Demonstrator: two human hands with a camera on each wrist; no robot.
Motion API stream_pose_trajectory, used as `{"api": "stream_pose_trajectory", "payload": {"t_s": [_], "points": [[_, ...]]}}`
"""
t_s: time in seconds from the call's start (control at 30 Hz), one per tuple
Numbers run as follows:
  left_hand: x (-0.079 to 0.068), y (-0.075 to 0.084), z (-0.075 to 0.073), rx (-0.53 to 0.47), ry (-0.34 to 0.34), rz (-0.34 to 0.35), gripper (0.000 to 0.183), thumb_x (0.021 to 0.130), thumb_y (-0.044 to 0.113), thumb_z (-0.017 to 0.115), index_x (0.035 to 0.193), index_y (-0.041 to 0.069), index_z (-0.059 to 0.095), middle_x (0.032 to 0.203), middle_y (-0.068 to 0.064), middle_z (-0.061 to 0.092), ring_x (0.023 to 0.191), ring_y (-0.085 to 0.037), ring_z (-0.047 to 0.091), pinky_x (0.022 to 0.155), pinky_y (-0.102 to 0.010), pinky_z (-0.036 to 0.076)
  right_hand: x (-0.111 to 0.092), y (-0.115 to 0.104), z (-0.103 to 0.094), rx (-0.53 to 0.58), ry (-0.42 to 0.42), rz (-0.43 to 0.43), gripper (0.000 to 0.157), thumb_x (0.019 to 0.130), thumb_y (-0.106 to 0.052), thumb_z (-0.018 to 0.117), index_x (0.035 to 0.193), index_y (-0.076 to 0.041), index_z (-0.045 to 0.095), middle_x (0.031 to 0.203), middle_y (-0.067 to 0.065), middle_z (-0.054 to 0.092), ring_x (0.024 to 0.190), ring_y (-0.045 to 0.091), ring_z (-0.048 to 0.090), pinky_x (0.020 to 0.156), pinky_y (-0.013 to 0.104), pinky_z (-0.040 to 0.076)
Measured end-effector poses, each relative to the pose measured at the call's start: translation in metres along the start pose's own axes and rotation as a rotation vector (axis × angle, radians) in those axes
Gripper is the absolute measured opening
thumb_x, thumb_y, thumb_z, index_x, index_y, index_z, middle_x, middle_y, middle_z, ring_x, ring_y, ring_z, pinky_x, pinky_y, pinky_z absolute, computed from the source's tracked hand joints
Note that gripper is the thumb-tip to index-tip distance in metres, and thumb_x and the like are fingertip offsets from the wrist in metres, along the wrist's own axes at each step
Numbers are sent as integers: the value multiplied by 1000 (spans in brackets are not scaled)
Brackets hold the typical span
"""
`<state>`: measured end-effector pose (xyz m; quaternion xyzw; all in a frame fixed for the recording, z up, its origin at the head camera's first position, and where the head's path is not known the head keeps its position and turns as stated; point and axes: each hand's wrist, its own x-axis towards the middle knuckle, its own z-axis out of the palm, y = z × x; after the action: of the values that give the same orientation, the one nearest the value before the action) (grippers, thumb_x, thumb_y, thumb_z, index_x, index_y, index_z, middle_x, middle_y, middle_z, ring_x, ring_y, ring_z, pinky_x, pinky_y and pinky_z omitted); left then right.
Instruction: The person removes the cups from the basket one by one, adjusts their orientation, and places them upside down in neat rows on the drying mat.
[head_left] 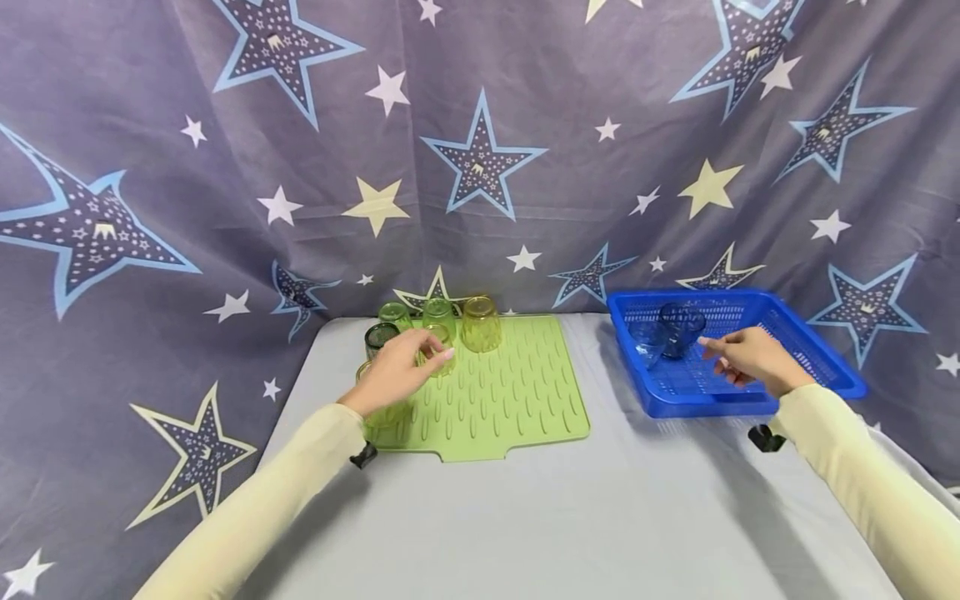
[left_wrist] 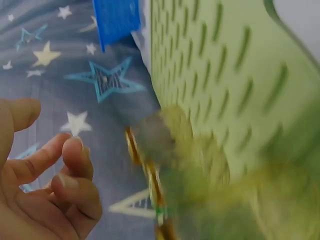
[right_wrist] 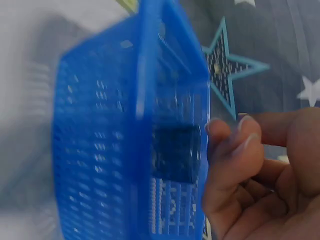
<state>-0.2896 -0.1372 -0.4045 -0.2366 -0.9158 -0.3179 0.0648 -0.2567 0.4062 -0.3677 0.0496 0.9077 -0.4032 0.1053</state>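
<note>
My left hand (head_left: 401,367) is over the left part of a green drying mat (head_left: 525,392), thumb and fingers loosely bent and apart, with nothing between them. Around and below it stand upside-down glasses: a yellow glass (head_left: 481,327), a green glass (head_left: 439,315), a dark green glass (head_left: 380,334) and several more, partly hidden by the hand. In the left wrist view the glasses blur beside the fingers (left_wrist: 75,160). Over the right part of a blue basket (head_left: 705,408) hovers my right hand (head_left: 753,358), fingers loosely curled and holding nothing. Dark blue glasses (head_left: 681,329) sit inside, left of that hand.
The mat and basket rest on a table with a white cloth (head_left: 480,525), the basket to the right of the mat. Directly behind them hangs a grey-purple curtain (head_left: 585,200) with stars. The basket's raised rim surrounds the blue glasses.
</note>
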Motion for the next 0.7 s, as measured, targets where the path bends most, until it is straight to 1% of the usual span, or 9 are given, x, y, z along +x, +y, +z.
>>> {"api": "stream_pose_trajectory", "payload": {"t_s": [0.07,0.2,0.27,0.4,0.47,0.53,0.63,0.7], "points": [[2,5,9,-43,-23,3,32,103,47,60,113,17,68,106,1,66,97,-18,60,86,-40,52,11,0,-6,-5,11,26,63,109,-45,47,125,14,62,72,1,64,63,14,57,60,32,55],[6,15,31,-106,-85,26,27,104,43,61,113,18,69,104,5,65,96,-13,59,85,-37,52,27,4,-15,-17,67,65,62,110,-42,44,125,16,61,69,0,65,64,14,61,60,32,57],[7,20,43,-135,-128,32,25,104,42,61,112,20,68,103,7,65,95,-12,59,85,-36,52,35,8,-17,6,96,75,60,110,-38,44,124,18,61,69,1,66,63,13,63,60,32,58],[8,30,63,-180,-206,58,23,104,42,61,112,21,67,102,9,64,95,-10,60,85,-34,52,46,16,-19,89,137,101,51,110,-31,45,113,16,64,70,1,68,60,10,64,58,30,59],[9,35,69,-221,-240,66,23,104,42,60,111,21,67,102,9,65,94,-13,62,83,-33,53,49,20,-21,117,139,116,48,110,-28,45,113,17,62,72,0,69,60,10,65,59,30,60],[10,39,74,-295,-267,58,23,104,42,61,111,22,67,103,7,65,88,-21,65,79,-37,57,53,24,-22,140,136,134,48,109,-27,46,117,19,59,73,-1,69,60,9,66,59,30,60],[10,45,77,-409,-297,5,22,103,43,62,111,22,67,105,4,66,78,-30,67,73,-47,59,59,29,-24,154,111,141,50,109,-25,46,123,22,54,73,-1,69,61,9,66,60,30,61],[9,47,79,-466,-308,-26,23,103,42,62,112,22,67,107,2,65,74,-34,66,71,-54,59,64,31,-24,153,100,145,49,108,-24,46,120,23,56,70,-2,69,59,9,67,60,30,61]]}}
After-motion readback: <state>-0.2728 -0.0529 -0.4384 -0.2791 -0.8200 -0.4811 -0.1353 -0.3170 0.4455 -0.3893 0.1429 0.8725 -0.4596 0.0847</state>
